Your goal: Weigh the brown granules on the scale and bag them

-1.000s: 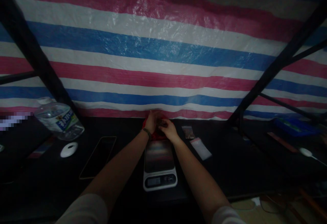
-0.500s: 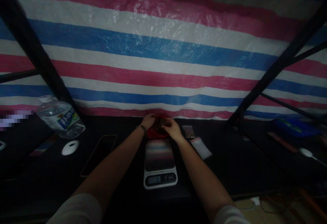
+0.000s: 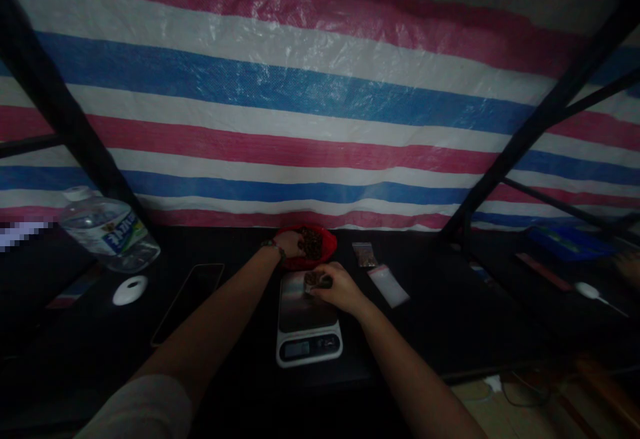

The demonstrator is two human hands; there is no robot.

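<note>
My left hand (image 3: 291, 245) reaches into a red bowl (image 3: 329, 246), beside a pile of small dark brown pieces (image 3: 311, 242); its fingertips are hard to make out in the dim light. With thumb and fingers, my right hand (image 3: 341, 286) grips a small clear cup (image 3: 307, 283) holding brown pieces. The cup is over the upper part of the plate of a white digital kitchen scale (image 3: 310, 360); whether it touches the plate is unclear. The scale's display is lit, but its figures are unreadable. A bracelet circles my left wrist.
Right of the bowl lie a small zip bag (image 3: 364, 254) of brown bits and a pale stack of zip bags (image 3: 389, 285). Leftward are a phone (image 3: 187, 302), a white mouse (image 3: 130, 290) and a large water bottle (image 3: 111, 232). A blue tray (image 3: 570, 242) sits far right.
My right hand has come back from the bowl to the scale, carrying the small cup. My left hand stays at the bowl, lower among the brown pieces. The camera view has shifted slightly.
</note>
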